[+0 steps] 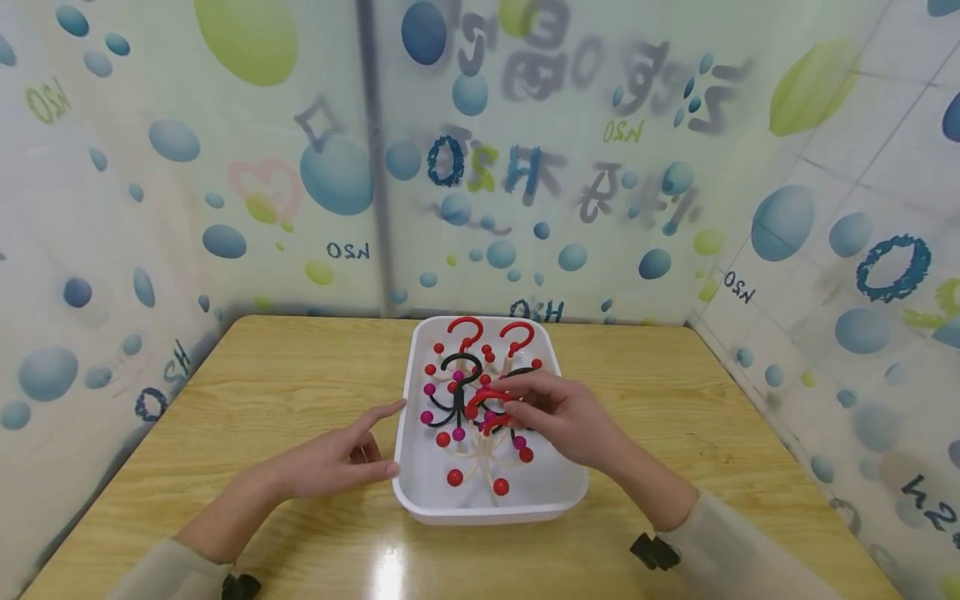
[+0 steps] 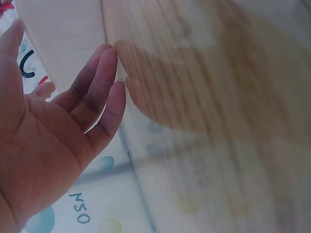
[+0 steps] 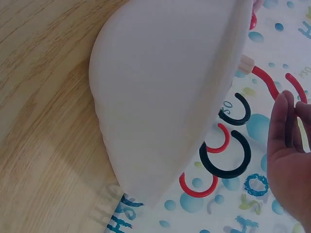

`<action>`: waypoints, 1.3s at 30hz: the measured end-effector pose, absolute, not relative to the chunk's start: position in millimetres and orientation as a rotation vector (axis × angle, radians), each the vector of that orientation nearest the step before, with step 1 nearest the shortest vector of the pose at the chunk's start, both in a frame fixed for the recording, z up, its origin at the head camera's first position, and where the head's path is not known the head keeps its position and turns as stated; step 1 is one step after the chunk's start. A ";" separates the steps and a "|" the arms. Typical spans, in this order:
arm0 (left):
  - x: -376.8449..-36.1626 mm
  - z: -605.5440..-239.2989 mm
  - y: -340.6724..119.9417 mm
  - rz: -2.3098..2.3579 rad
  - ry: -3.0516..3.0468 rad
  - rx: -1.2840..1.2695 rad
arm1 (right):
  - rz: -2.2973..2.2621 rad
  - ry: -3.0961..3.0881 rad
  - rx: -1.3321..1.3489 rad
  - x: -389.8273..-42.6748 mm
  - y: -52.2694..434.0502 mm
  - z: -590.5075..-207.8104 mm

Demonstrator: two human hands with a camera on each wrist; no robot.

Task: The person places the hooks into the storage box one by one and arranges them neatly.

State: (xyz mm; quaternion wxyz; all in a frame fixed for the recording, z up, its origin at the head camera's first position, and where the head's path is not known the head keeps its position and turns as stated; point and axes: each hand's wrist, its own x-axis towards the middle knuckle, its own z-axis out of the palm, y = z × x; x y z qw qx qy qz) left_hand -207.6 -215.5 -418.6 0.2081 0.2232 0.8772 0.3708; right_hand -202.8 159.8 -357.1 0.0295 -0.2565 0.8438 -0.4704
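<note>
A white plastic tray (image 1: 525, 493) holds several scalp massagers with hooked handles and ball-tipped prongs. My right hand (image 1: 576, 421) is over the tray's right side, thumb and fingers pinching the red hook of one massager (image 1: 480, 402). Just below it is a pale-pronged massager (image 1: 483, 450) with red balls. A black massager (image 1: 460, 396) with magenta balls stands to the left. My left hand (image 1: 326, 467) is at the tray's left side, index finger extended and thumb pointing at the rim. In the right wrist view, the tray wall hides most prongs.
Two red-hooked massagers stand at the tray's far end, among them one red hook (image 1: 517, 335). Under the tray lies a wood-grain table (image 1: 300, 375). Walls printed with blue and green dots (image 1: 337, 175) enclose the table at the back and sides.
</note>
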 end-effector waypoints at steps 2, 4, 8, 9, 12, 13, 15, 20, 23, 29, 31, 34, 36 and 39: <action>-207.5 -419.1 -215.5 1.032 2.441 0.621 | -1.424 2.604 -0.796 -205.3 160.2 -359.4; -207.4 -419.5 -215.4 1.034 2.439 0.619 | -1.400 2.603 -0.795 -208.3 161.3 -361.7; -207.6 -419.9 -215.3 1.032 2.438 0.612 | -1.372 2.588 -0.745 -213.9 164.5 -364.8; -207.7 -420.0 -215.3 1.031 2.438 0.613 | -1.367 2.582 -0.728 -215.3 165.4 -365.9; -208.0 -420.2 -215.3 1.030 2.438 0.614 | -1.362 2.566 -0.684 -218.9 168.6 -369.7; -208.1 -420.2 -215.2 1.030 2.437 0.613 | -1.353 2.569 -0.678 -219.9 169.8 -371.1; -208.3 -420.3 -215.1 1.033 2.434 0.612 | -1.343 2.563 -0.664 -221.1 172.1 -373.4; -208.6 -420.3 -215.1 1.037 2.430 0.613 | -1.340 2.552 -0.623 -222.2 176.4 -377.5; -208.4 -419.8 -215.1 1.032 2.429 0.607 | -1.339 2.553 -0.599 -222.4 178.1 -378.7; -208.0 -418.3 -214.5 1.025 2.432 0.597 | -1.352 2.546 -0.582 -221.5 179.6 -378.2; -207.7 -418.1 -214.1 1.025 2.434 0.592 | -1.362 2.541 -0.584 -221.3 179.8 -378.1; -207.0 -418.2 -213.6 1.028 2.431 0.578 | -1.362 2.542 -0.591 -220.9 180.1 -378.2; -206.7 -418.6 -213.6 1.026 2.431 0.575 | -1.354 2.545 -0.590 -220.3 180.3 -377.9; -206.1 -418.8 -214.0 1.020 2.434 0.580 | -1.350 2.537 -0.584 -219.3 181.1 -377.4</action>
